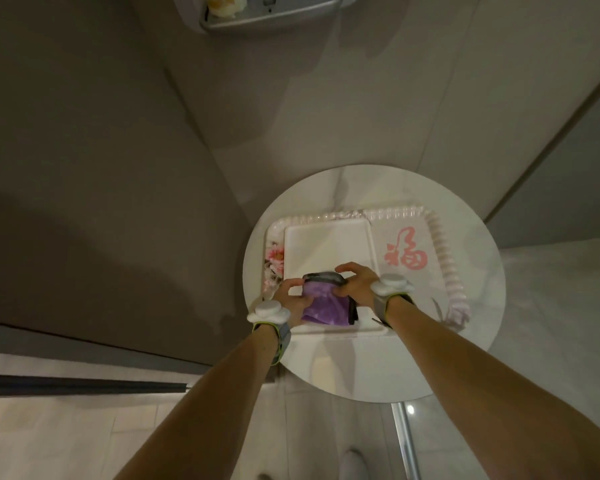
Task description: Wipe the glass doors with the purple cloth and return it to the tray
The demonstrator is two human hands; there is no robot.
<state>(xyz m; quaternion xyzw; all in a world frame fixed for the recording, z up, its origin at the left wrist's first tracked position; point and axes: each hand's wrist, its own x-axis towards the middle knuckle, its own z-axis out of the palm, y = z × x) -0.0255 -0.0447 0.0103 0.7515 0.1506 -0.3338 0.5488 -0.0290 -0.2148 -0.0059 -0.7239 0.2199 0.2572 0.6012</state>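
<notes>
Hands met over a small round table [465, 358], seen from a head camera that looked steeply down. We saw the left hand [291, 299] and the right hand [355, 284] both closed on a folded purple cloth [321, 306], one at each side of it, fingers curled around its edges. The cloth had a dark band along its far edge and its right side. It lay on a plain white tray [329, 247], at that tray's near edge, with the far part of the tray bare. We could not tell whether the cloth rested fully on the tray or was lifted slightly by the fingers. The white tray sat on the left part of a larger tray [440, 244] with a scalloped rim, pink flowers at its left end and a red Chinese character to the right of the hands. Each wrist carried a strap with a white rounded device on top: one on the left wrist [268, 310], one on the right wrist [392, 285]. Both forearms were bare and reached in from the bottom of the view. Grey wall panels rose behind the table, and a metal shelf [271, 19] hung high on them. Pale floor tiles showed below, with a dark door track [84, 384] at the left.
</notes>
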